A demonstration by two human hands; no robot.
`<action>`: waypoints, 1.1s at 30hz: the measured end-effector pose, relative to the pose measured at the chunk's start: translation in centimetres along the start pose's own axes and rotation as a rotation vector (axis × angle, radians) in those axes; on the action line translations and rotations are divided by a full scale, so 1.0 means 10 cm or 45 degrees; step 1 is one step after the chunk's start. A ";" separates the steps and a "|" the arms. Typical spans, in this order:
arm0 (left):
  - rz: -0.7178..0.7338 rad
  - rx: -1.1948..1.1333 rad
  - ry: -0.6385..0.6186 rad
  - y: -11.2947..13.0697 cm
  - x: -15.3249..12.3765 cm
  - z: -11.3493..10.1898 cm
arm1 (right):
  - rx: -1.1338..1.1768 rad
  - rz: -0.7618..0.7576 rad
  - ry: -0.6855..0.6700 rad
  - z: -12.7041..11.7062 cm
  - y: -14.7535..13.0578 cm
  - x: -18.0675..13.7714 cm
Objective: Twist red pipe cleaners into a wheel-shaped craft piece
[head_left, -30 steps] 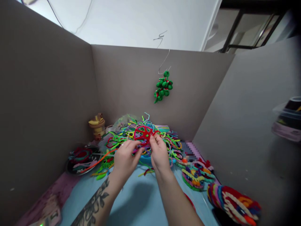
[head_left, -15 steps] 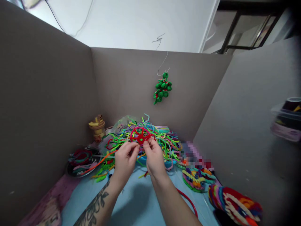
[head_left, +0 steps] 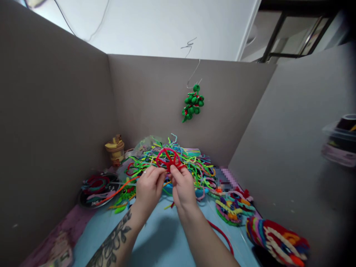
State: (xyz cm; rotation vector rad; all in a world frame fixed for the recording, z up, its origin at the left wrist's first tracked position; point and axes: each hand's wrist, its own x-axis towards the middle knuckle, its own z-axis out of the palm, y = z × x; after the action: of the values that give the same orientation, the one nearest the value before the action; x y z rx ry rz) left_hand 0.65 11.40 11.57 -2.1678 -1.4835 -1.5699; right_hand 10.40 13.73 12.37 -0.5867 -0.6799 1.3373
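Observation:
Between my hands is a red wheel-like shape of bent pipe cleaners (head_left: 168, 157), a ring with spokes meeting near its lower middle. My left hand (head_left: 150, 185) pinches its lower left edge, fingertips pressed together. With thumb and fingers, my right hand (head_left: 183, 185) grips it at the lower right, and the thumb lies over the hub. My fingers hide part of the lower rim. Just behind the wheel lies a tangled heap of many-coloured pipe cleaners (head_left: 194, 163), partly in a blue tray (head_left: 201, 193).
A dark round dish (head_left: 83, 202) and a tan cup (head_left: 115, 154) stand on the left. Colourful braided pieces (head_left: 232, 211) and a rolled striped bundle (head_left: 278, 237) lie right on the blue surface (head_left: 155, 237). A green ornament (head_left: 193, 102) hangs before the grey back panel (head_left: 147, 92).
The red wheel has turned and tilted a little in my hands, and it sits slightly further right. My right thumb has shifted up onto the hub.

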 end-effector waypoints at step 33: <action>0.093 0.157 0.035 -0.20 0.05 -0.02 | 0.104 0.169 0.064 0.01 -0.04 0.00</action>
State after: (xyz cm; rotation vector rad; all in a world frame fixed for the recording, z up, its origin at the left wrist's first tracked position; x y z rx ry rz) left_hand -0.94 12.72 11.15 -2.0991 -1.4359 -1.4392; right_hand 10.56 13.66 12.75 -0.6056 -0.5504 1.4618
